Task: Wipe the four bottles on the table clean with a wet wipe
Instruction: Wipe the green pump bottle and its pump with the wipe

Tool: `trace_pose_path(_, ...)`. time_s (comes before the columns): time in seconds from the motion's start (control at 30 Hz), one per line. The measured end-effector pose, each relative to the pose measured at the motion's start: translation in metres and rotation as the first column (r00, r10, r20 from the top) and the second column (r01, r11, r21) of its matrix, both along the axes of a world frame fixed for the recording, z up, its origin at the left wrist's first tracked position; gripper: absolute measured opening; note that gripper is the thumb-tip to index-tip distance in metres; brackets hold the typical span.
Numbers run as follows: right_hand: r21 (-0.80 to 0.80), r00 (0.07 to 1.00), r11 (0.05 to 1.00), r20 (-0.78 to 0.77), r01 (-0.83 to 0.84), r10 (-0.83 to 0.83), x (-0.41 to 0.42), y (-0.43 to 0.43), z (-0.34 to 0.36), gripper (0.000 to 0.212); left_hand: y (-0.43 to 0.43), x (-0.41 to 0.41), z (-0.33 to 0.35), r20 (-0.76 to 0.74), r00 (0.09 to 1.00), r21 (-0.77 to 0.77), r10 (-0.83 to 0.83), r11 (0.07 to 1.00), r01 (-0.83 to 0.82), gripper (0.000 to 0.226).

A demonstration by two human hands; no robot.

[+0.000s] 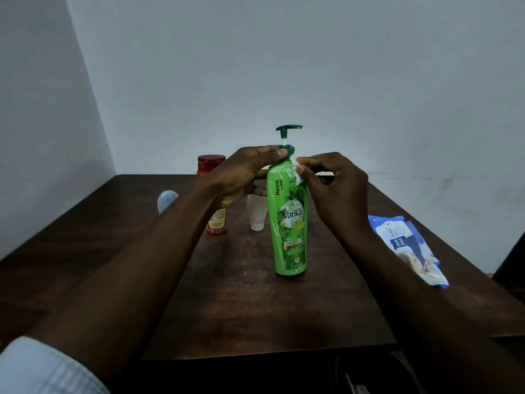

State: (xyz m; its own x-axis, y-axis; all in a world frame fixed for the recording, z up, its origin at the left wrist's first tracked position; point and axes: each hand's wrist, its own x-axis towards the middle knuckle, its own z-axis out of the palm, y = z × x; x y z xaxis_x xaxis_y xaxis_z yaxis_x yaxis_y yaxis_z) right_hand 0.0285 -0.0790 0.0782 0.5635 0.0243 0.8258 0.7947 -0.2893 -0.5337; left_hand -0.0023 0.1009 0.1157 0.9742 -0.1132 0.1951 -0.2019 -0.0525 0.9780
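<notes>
A tall green pump bottle (pixel 289 223) stands upright in the middle of the dark wooden table (pixel 255 302). My left hand (pixel 244 174) grips its neck just under the pump. My right hand (pixel 335 191) pinches a small white wet wipe (pixel 298 172) against the bottle's upper right shoulder. Behind my left hand stands a red-capped bottle (pixel 214 194), partly hidden. A white bottle (pixel 257 213) stands cap-down behind the green one. A pale clear bottle (pixel 167 201) sits at the far left, partly hidden by my forearm.
A blue and white wet wipe pack (pixel 409 248) lies flat near the table's right edge. Grey walls close in behind and to the left of the table. A dark object (pixel 511 260) stands beyond the right edge.
</notes>
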Motion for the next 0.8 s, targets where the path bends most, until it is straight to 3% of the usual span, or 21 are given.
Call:
trace_pose_path(0.17,0.02,1.0,1.0,0.019,-0.002,0.001,0.0,0.006,-0.007,0.013,0.001,0.002,-0.002,0.001,1.0,0.011,-0.003,1.0,0.003,0.03)
trace_pose_path(0.37,-0.027,0.986,0.999,0.168,0.021,-0.016,-0.008,0.015,-0.014,0.015,0.0,0.007,-0.004,0.001,0.999,0.0,0.049,0.999,-0.049,0.03)
trace_pose_path(0.6,-0.222,0.946,0.969,0.322,0.113,-0.037,-0.015,0.032,-0.017,0.016,0.001,0.015,-0.007,0.024,0.992,0.056,0.126,0.99,-0.127,0.03)
trace_pose_path(0.8,-0.392,0.901,0.905,0.433,0.166,0.022,-0.015,0.036,-0.022,0.023,-0.005,0.018,-0.006,0.057,0.996,-0.016,0.065,0.998,-0.064,0.024)
